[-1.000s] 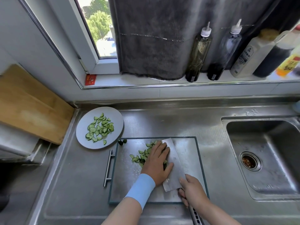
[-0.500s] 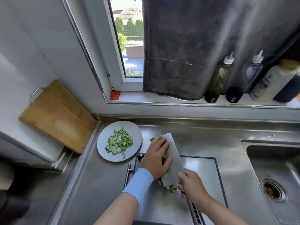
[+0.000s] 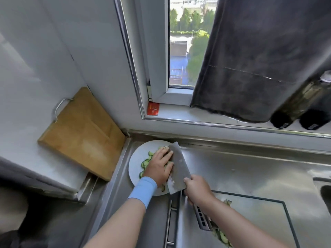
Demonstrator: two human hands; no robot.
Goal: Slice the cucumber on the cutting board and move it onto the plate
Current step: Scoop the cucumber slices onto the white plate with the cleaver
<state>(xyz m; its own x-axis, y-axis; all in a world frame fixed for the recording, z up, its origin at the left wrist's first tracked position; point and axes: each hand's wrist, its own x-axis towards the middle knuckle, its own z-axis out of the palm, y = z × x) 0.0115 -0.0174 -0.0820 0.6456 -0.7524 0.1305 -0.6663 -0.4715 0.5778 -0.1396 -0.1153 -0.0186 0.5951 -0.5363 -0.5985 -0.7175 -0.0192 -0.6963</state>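
Note:
The white plate lies at the counter's back left corner with cucumber slices on it. Over the plate, my right hand grips the handle of a cleaver whose broad blade is tilted. My left hand lies flat with straight fingers against the blade's left face, pressing slices there; those slices are mostly hidden under the hand. The steel cutting board sits at the lower right, with a few slices left on it beside my right forearm.
A wooden board leans against the left wall. Dark bottles stand on the window sill at the right, under a grey curtain. The sink's edge shows at the far right. The cutting board's handle faces left.
Both hands carried the cleaver with slices held against it from the cutting board leftward to above the plate. The camera turned left and up.

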